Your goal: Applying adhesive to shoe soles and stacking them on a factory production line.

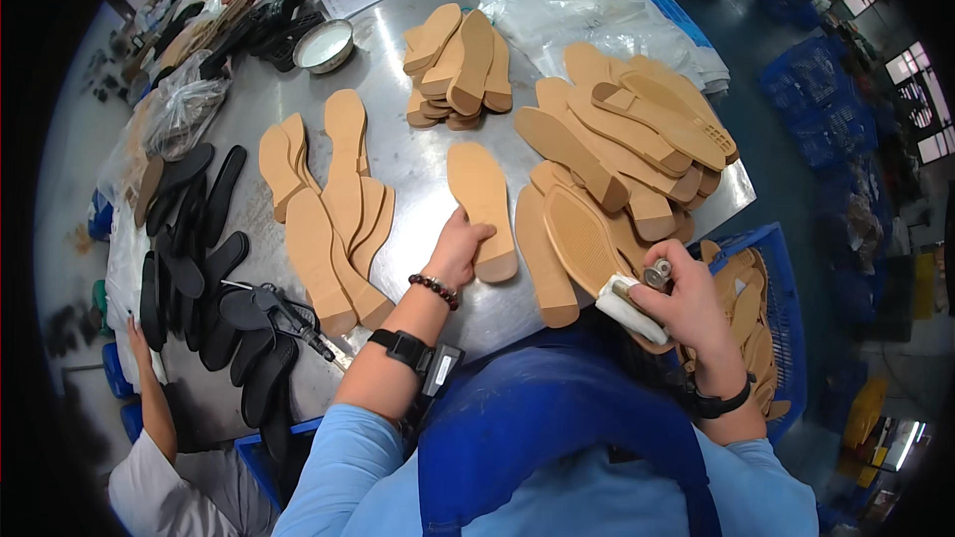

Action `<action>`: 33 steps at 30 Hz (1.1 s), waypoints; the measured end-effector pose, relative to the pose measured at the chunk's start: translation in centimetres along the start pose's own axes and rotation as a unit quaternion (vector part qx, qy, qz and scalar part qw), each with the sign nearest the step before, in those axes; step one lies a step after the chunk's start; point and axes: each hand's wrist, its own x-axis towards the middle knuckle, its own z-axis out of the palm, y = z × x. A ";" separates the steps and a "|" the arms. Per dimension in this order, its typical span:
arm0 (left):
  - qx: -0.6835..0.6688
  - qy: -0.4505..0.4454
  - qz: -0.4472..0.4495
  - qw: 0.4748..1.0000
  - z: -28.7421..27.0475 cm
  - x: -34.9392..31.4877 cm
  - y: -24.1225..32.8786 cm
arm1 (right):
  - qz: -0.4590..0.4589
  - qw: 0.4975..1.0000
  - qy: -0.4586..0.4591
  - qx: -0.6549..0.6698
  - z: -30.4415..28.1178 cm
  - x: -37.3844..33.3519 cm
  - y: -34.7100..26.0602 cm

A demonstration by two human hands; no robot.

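My left hand (pixel 459 249) grips a tan shoe sole (pixel 479 189) by its edge near the heel end, thumb on top. The sole lies lengthwise, its heel end toward me. My right hand (pixel 688 293) is closed around a small metal tool (pixel 658 274) with a round end, and a folded white cloth (pixel 629 312) is pressed against it. Exactly what kind of tool it is I cannot make out. Under that hand lies another tan sole with a ribbed face (pixel 594 239). Beside it rests a plain tan sole (pixel 543 264).
Tan soles are heaped at the right (pixel 637 124), stacked at the back (pixel 460 65) and grouped at the left (pixel 333 229). Black soles (pixel 189 249) and a dark hand tool (pixel 288 318) lie farther left, near another person's arm (pixel 154 393). A bowl (pixel 324 46) and blue crate (pixel 791 318) flank the metal table (pixel 398 70).
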 end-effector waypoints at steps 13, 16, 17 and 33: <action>0.138 0.302 0.175 0.927 -9.2 -11.0 -5.0 | -0.067 0.926 -0.171 0.331 14.6 8.6 -1.8; 0.195 0.262 0.167 0.930 -9.2 -13.0 -7.3 | -0.122 0.956 -0.012 0.267 13.6 12.9 0.5; 0.214 0.210 0.077 0.951 -9.3 -13.5 -8.1 | -0.161 0.964 0.016 0.210 14.1 13.2 1.0; 0.273 0.056 -0.072 0.958 -5.9 -13.3 -7.2 | -0.437 0.894 -0.070 -0.076 24.4 24.0 -6.9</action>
